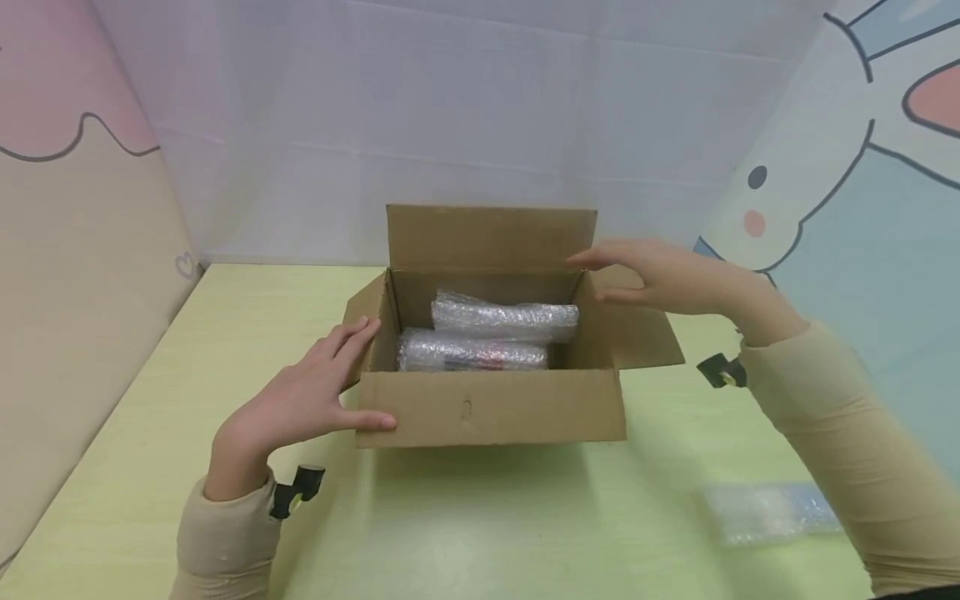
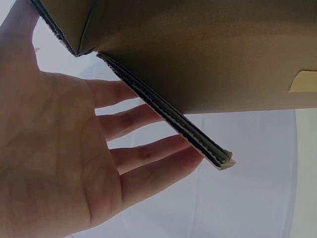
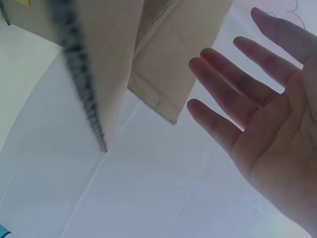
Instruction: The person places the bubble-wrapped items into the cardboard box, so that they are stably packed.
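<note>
Neither grip holds anything: the left hand [image 1: 300,400] lies flat on the left flap of the cardboard box [image 1: 491,407] on the worktop [image 1: 525,517], the right hand [image 1: 667,279] hovers flat by the right flap, so folding both flaps inward looks next.

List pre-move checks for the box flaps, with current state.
1. Box flat on table: ok.
2. Two bubble-wrapped rolls below the rim: ok.
3. Left hand open on the left flap: ok.
4. Right hand open at the right flap; contact: cannot tell.
5. Back flap upright, unobstructed: ok.
6. Loose bubble wrap away from box: ok.
</note>
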The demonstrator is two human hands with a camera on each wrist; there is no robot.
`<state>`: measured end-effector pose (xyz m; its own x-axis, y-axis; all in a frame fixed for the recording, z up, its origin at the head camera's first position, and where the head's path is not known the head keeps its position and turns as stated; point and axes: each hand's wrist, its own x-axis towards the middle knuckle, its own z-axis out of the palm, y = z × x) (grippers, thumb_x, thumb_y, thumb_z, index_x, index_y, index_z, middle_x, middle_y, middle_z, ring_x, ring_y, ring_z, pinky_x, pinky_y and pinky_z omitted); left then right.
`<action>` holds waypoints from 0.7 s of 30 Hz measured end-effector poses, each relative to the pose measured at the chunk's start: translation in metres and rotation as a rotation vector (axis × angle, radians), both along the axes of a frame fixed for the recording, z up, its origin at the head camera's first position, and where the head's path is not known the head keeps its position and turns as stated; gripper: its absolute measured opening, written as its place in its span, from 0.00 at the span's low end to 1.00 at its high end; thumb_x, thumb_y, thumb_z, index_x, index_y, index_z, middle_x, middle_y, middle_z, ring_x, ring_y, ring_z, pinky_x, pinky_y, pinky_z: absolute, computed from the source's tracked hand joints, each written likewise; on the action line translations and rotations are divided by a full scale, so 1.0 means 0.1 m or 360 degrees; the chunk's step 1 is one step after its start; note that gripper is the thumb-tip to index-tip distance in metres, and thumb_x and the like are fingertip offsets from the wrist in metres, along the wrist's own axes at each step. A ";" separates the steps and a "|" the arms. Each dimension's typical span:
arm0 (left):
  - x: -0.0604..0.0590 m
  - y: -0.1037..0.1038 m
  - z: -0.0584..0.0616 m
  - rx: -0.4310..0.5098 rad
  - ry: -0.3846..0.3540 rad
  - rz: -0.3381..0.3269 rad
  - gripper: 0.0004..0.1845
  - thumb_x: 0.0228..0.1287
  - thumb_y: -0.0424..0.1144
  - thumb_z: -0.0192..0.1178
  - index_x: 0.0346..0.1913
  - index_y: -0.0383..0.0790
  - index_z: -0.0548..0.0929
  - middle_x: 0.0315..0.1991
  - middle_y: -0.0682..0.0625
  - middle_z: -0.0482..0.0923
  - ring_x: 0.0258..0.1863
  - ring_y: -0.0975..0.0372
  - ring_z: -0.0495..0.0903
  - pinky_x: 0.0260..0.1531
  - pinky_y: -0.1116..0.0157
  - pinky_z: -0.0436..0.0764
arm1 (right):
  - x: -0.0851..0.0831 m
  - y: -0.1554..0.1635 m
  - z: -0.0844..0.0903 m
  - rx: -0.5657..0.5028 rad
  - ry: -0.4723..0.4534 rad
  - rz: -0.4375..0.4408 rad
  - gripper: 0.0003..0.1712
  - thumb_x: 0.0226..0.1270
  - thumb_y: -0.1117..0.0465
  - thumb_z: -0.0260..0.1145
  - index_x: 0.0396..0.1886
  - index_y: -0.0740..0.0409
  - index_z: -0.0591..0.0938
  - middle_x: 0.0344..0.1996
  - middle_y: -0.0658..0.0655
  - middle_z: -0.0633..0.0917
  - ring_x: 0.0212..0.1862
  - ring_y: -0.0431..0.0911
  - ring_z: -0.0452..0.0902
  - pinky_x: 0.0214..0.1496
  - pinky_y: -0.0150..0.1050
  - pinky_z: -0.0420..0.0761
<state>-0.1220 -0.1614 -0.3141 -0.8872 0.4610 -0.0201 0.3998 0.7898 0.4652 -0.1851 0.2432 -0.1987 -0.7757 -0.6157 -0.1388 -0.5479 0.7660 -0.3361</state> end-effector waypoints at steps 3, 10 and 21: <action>0.00 -0.01 0.01 0.0000 -0.0004 0.0002 0.62 0.47 0.73 0.62 0.78 0.49 0.44 0.76 0.41 0.50 0.65 0.46 0.66 0.46 0.46 0.78 | 0.09 0.12 0.00 -0.0058 0.0037 -0.0037 0.28 0.71 0.59 0.61 0.70 0.52 0.69 0.68 0.53 0.72 0.71 0.52 0.63 0.70 0.54 0.63; 0.00 -0.02 0.01 -0.0002 -0.0004 0.0005 0.62 0.47 0.74 0.62 0.78 0.49 0.44 0.75 0.41 0.50 0.63 0.47 0.67 0.45 0.47 0.78 | 0.26 0.44 -0.01 -0.0116 0.0219 -0.0116 0.30 0.66 0.60 0.66 0.68 0.50 0.72 0.65 0.52 0.76 0.68 0.48 0.68 0.64 0.31 0.67; -0.02 -0.02 0.01 -0.0002 -0.0004 -0.0008 0.62 0.47 0.74 0.62 0.78 0.49 0.44 0.76 0.41 0.49 0.67 0.45 0.63 0.48 0.44 0.77 | 0.54 0.91 -0.37 -0.0049 0.0295 -0.0315 0.28 0.66 0.57 0.66 0.66 0.47 0.73 0.62 0.49 0.78 0.64 0.39 0.69 0.59 0.35 0.72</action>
